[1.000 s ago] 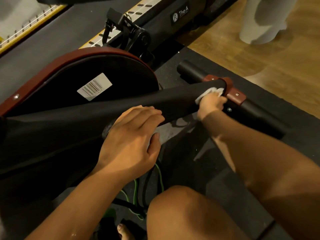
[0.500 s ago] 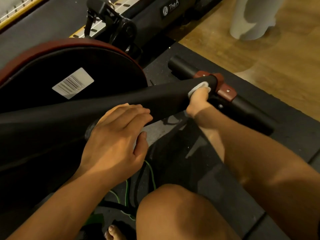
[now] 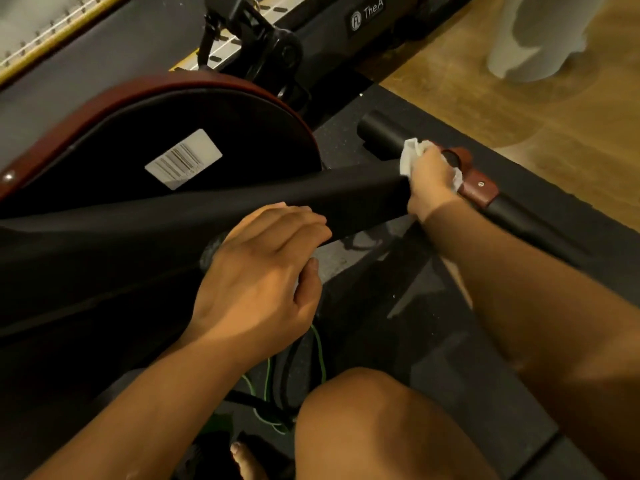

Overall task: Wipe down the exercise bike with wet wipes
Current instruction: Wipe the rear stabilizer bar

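Note:
The exercise bike's black frame beam (image 3: pixel 346 199) runs from the lower left to its black floor bar (image 3: pixel 381 135), joined by a reddish-brown bracket (image 3: pixel 479 188). A dark flywheel cover (image 3: pixel 214 133) with a red rim and a barcode sticker sits behind the beam. My right hand (image 3: pixel 431 181) grips a white wet wipe (image 3: pixel 410 154) and presses it on the joint where beam meets floor bar. My left hand (image 3: pixel 263 271) rests on the beam's near side with fingers laid over the top; a bit of white shows under its palm.
A black rubber mat (image 3: pixel 398 323) lies under the bike, with wooden floor (image 3: pixel 554 116) to the right. Another machine marked "TheA" (image 3: pixel 367 12) stands behind. A white round base (image 3: pixel 526 46) stands at the top right. Green-edged cords (image 3: pixel 318 351) lie by my bare knee (image 3: pixel 374 427).
My right hand slid the wipe from the beam's end up over the joint toward the floor bar. The left hand stayed on the beam.

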